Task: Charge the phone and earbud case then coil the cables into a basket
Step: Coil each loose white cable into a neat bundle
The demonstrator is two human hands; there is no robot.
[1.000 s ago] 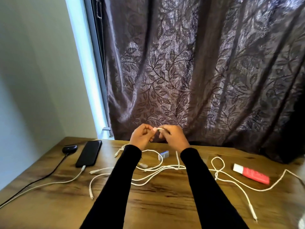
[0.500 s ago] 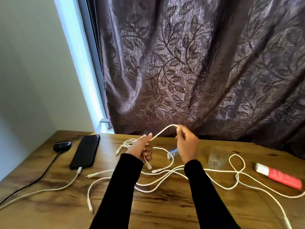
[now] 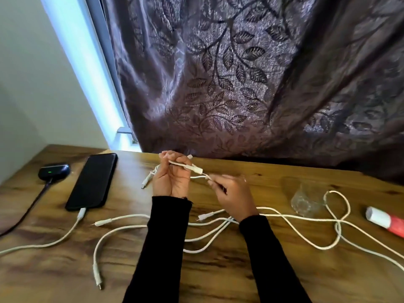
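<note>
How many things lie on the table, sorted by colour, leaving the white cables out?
Black: 2, phone and earbud case
Clear: 1, glass
Red and white: 1, tube
Total: 4

Raised white cable [image 3: 185, 166] loop now folded flat, hands [image 3: 172, 178] closer together
</note>
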